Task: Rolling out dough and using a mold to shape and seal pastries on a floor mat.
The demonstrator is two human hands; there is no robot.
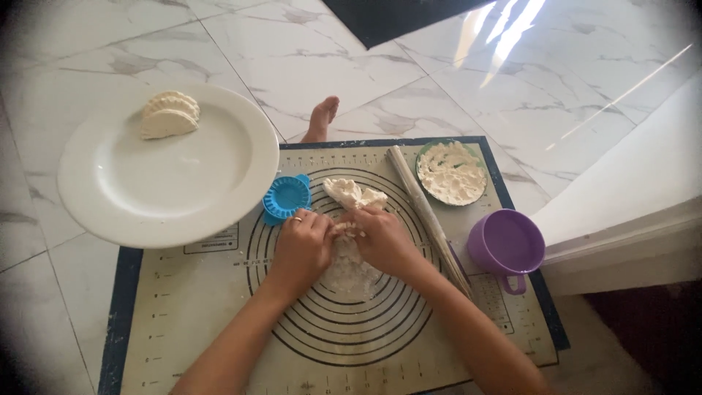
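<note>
Both hands meet near the middle of the baking mat (190, 307), right over its printed rings. The left hand (301, 245), a ring on one finger, is curled with its fingers pinching into the lump of white dough (352, 196), and the right hand (384, 238) is closed on the same dough from the other side, so the two press it between them. The dough stretches away from the fingers toward the mat's far edge, with a dusting of flour (349, 274) lying on the rings under the wrists. Just left of the dough, on the mat, sits a blue round dumpling press (286, 197). To the right of the hands a rolling pin (428, 216) lies slantwise across the mat, and beyond it a green-rimmed bowl of flour (451, 172) stands at the far right corner. A purple cup (506, 245) stands at the mat's right edge. A white plate (164, 190) overlaps the mat's far left corner, carrying two folded dumplings (170, 114).
</note>
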